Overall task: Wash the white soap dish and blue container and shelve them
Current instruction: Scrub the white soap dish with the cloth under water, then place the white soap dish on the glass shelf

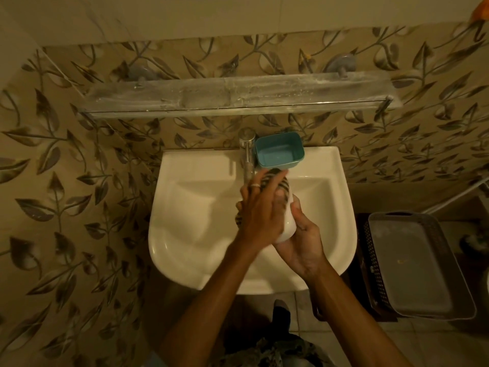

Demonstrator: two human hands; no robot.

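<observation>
Over the basin of the white sink (185,207) I hold the white soap dish (288,226), which has dark slats across its top. My right hand (301,245) grips its lower end from underneath. My left hand (260,210) lies across the dish's top, fingers spread over the slats, a ring on one finger. The blue container (279,154) stands upright and empty on the sink's back ledge, just right of the chrome tap (247,149). Whether water runs from the tap I cannot tell.
A long glass shelf (238,95) hangs on the leaf-patterned tiled wall above the sink, with nothing on it. A dark perforated basket with a grey lid (412,263) stands on the floor to the right of the sink.
</observation>
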